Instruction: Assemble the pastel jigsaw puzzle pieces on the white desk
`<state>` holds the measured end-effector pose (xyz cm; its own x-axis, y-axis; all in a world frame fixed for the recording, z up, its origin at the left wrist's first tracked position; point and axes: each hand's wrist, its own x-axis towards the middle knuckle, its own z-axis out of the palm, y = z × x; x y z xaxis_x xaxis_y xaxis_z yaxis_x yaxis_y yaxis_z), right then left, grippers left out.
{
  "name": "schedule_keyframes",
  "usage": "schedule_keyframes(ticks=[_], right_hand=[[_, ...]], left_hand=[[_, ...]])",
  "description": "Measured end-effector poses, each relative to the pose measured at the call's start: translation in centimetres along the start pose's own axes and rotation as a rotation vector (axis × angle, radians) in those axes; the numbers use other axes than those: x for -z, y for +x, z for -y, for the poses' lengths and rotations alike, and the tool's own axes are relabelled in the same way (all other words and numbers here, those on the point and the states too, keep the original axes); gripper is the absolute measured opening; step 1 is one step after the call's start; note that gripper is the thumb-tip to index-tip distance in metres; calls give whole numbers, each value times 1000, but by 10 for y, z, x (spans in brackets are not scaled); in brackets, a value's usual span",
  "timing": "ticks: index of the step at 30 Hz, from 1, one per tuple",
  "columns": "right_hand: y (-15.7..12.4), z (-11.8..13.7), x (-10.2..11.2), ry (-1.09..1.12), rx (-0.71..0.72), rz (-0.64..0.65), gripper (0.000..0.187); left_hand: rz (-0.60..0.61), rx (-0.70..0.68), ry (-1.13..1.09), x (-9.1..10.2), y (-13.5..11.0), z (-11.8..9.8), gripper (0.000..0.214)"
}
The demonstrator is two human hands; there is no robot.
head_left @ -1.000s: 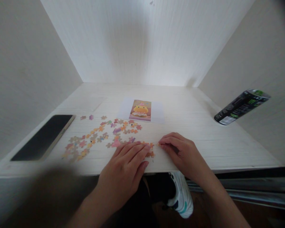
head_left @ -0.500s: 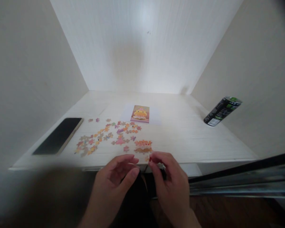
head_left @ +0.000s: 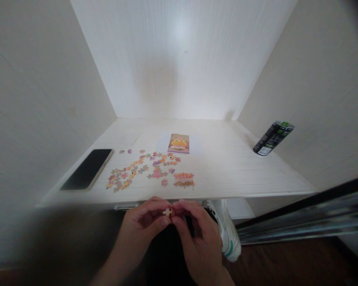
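Observation:
Just in front of the table edge, my left hand [head_left: 144, 220] and my right hand [head_left: 193, 228] meet with their fingertips pinched. Between them is a small pale and yellowish jigsaw puzzle piece [head_left: 167, 212]; fingers cover part of it, and whether it is one piece or two joined I cannot tell. Beyond the hands lies a small joined puzzle section [head_left: 184, 179], orange, pink and brown. Left of it sits a pink puzzle piece [head_left: 164, 182], with loose puzzle pieces [head_left: 119, 179] scattered further left. Behind them, a picture card [head_left: 178, 143] shows a yellow character.
A phone [head_left: 88, 169] lies at the table's left side. At the right stands a black drink can [head_left: 273, 138]. Walls close in the white table [head_left: 226, 171] on the left, back and right. Below the edge, a white shoe [head_left: 231, 238] shows on the right.
My hands have come together and drawn back off the table edge. The pale piece near the edge has left the table. My left fingers, apart before, are now pinched. The view has shifted slightly.

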<state>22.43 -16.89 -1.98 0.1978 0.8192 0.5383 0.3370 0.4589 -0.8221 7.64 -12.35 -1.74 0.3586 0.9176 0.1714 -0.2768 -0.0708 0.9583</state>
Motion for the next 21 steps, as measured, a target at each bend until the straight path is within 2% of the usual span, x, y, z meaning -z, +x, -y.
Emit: schedule_keyframes(ticks=[7, 11, 16, 21], right_hand=[[-3, -2, 0, 45, -1, 15, 30], [-4, -2, -3, -10, 57, -39, 31], [-4, -4, -5, -124, 183, -138, 39], [-5, -8, -7, -230, 269, -162, 43]], left_hand=[[0, -20, -14, 4, -4, 3, 19], [-57, 106, -103, 3, -5, 4, 28], [-151, 232, -149, -8, -5, 0, 16], [-150, 293, -107, -17, -1, -7, 18]])
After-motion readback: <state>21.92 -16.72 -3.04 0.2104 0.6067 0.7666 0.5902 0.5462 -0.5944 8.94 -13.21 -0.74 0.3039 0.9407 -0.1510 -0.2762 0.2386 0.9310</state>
